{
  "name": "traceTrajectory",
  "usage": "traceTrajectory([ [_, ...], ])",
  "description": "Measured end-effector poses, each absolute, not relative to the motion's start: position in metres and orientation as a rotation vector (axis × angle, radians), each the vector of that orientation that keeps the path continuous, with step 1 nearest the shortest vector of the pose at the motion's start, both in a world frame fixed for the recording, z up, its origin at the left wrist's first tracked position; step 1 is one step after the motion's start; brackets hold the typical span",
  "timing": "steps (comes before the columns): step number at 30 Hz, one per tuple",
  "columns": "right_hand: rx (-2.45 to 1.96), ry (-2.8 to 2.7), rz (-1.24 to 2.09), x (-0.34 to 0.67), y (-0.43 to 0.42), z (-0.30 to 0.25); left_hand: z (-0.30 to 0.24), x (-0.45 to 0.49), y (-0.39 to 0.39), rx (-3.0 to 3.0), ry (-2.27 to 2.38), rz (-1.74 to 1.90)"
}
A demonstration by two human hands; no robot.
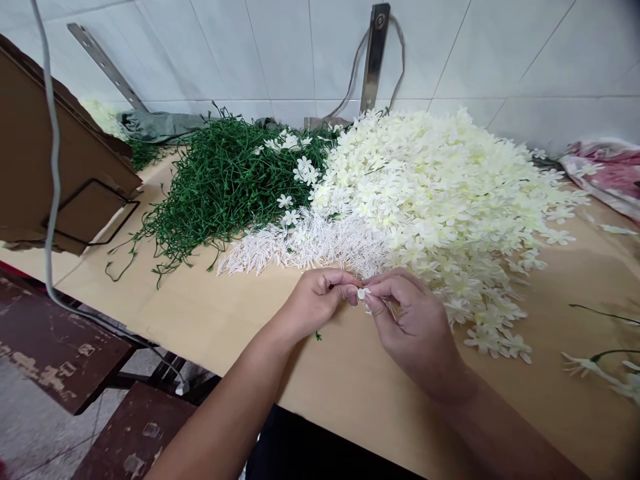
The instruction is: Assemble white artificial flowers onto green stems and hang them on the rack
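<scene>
My left hand (pixel 315 300) and my right hand (pixel 410 320) meet over the tan tabletop (pixel 240 307), fingers pinched together around a small white flower piece (pixel 363 293) held between them. Just behind my hands lies a spread of thin white stamen pieces (pixel 300 247). A large heap of cream artificial flower petals (pixel 440 193) rises beyond and to the right. A pile of green plastic stems (pixel 220 180) sits at the back left, with a few white flowers on it.
A brown cardboard box (pixel 55 160) stands at the left edge with a grey cable (pixel 50 200) hanging before it. Finished stems with flowers (pixel 600 360) lie at the far right. A pink bag (pixel 605 173) sits at the back right. White tiled wall behind.
</scene>
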State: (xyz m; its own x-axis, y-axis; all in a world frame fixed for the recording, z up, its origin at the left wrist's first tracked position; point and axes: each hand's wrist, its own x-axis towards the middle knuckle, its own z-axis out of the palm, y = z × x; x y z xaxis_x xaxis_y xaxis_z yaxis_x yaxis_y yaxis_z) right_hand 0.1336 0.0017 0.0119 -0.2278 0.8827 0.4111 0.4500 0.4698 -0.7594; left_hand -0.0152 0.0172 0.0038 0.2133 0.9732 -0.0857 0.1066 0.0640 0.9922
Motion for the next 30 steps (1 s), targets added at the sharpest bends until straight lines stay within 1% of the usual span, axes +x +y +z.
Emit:
traceTrajectory([
  [3, -1.148, -1.832, 0.697, 0.134, 0.003, 0.008, 0.005, -0.015, 0.018, 1.340, 1.146, 0.915],
  [10, -1.138, -1.555, 1.016, 0.134, 0.002, 0.002, 0.005, -0.015, 0.018, 1.345, 1.087, 0.898],
  [16, -1.195, -1.531, 1.056, 0.129, 0.001, -0.004, -0.002, -0.016, 0.017, 1.389, 1.109, 0.827],
  [20, -1.184, -1.392, 1.279, 0.133, 0.005, -0.006, -0.002, -0.016, 0.018, 1.417, 1.142, 0.789],
  [26, -1.037, -1.194, 1.608, 0.146, 0.011, -0.003, 0.004, -0.016, 0.018, 1.360, 1.157, 0.726],
  [30, -1.005, -1.076, 1.725, 0.149, 0.014, -0.001, 0.004, -0.018, 0.018, 1.404, 1.192, 0.715],
])
